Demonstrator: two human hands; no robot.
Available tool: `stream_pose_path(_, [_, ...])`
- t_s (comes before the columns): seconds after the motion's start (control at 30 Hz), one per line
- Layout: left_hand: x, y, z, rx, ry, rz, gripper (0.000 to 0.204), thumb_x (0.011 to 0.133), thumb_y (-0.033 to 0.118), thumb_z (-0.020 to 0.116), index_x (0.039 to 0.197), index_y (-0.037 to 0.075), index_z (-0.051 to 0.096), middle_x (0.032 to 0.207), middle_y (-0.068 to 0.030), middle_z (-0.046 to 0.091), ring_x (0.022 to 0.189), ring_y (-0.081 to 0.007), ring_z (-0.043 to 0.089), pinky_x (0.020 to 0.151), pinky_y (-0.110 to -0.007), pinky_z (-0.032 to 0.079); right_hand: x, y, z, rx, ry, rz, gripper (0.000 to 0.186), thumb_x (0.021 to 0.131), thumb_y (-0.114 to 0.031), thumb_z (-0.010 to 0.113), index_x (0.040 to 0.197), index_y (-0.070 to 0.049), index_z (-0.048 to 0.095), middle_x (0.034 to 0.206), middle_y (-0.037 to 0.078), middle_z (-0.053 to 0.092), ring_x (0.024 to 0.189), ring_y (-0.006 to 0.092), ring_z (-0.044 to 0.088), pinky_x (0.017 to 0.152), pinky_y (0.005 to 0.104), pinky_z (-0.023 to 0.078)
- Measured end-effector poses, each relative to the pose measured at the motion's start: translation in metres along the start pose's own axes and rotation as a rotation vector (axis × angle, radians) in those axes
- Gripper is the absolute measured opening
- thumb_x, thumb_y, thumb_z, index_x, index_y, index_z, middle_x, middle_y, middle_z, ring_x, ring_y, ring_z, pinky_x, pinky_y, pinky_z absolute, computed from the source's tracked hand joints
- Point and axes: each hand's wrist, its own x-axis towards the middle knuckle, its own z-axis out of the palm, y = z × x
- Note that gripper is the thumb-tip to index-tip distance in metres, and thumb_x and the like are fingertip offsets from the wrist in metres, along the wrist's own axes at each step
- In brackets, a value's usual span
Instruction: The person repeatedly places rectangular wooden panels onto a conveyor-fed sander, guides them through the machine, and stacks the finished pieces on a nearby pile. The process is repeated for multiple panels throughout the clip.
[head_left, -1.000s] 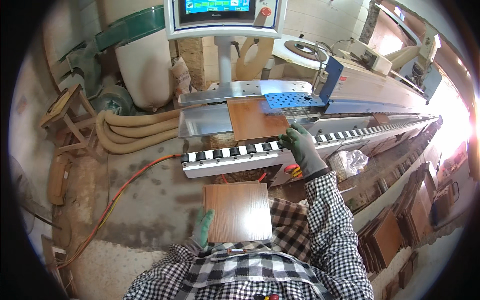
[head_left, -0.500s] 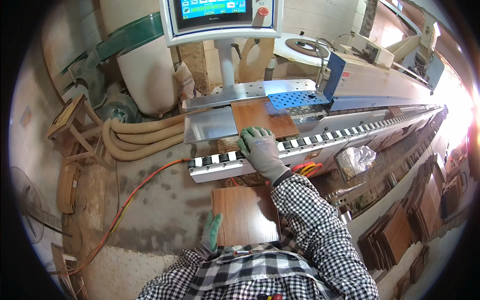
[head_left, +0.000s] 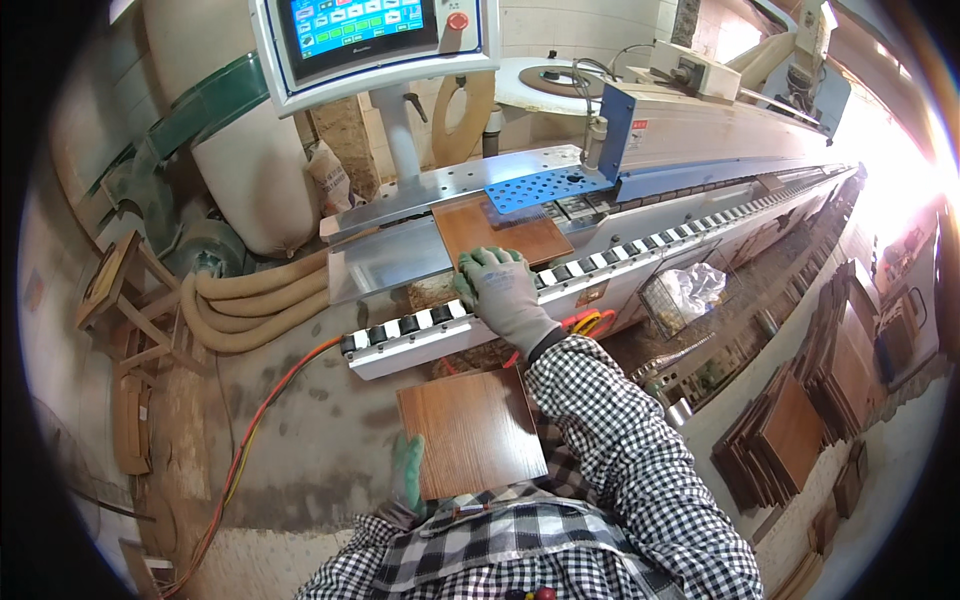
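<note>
My right hand [head_left: 503,292], in a grey glove with green fingertips, is closed at the near edge of a brown wood-grain panel [head_left: 500,238]. That panel lies flat on the machine's metal infeed table [head_left: 385,262], its far right part under a blue perforated plate [head_left: 545,188]. At my waist, my left hand [head_left: 410,475], gloved alike, grips the left edge of a second wood-grain panel [head_left: 475,432]. The thumb side shows; its other fingers are hidden under the panel. This second panel is held roughly level, close to my checked apron.
A roller rail [head_left: 430,335] runs along the machine's near side. Above stands a control screen [head_left: 360,30] with a red button. Thick hoses [head_left: 260,300] and a wooden stool [head_left: 120,290] are at left. Panels stacked on edge [head_left: 790,430] stand right; an orange cable [head_left: 262,410] crosses the floor.
The view has turned slightly to the right. My right hand and the panel on the machine have moved a little right, further under the blue plate. My left hand still holds its panel.
</note>
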Motion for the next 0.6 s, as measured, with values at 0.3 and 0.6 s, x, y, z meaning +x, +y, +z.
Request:
stream_pose_path(0.3, [-0.008,0.001,-0.008,0.671,-0.086,0.481,0.049,0.108,0.032,0.051,0.145,0.001,0.042,0.136,-0.0156,0.054,0.125,-0.0250,0.057,0.105,-0.040,0.049,-0.008,0.052,-0.024,-0.086,-0.053,0.041,0.034,0.089,-0.035,0.068,0.115,-0.014,0.067,0.119,0.008,0.066,0.116,0.0307,0.061,0.100,0.0465,0.045])
stream_pose_path(0.6, [-0.013,0.037,0.033,-0.188,0.029,-0.090,0.046,0.106,0.032,0.056,0.142,0.005,0.046,0.127,-0.0113,0.061,0.109,-0.0207,0.067,0.088,-0.036,0.060,-0.016,0.086,-0.040,-0.157,-0.084,0.117,0.036,0.089,-0.036,0.068,0.118,-0.013,0.067,0.125,0.010,0.065,0.118,0.0302,0.061,0.101,0.0451,0.044])
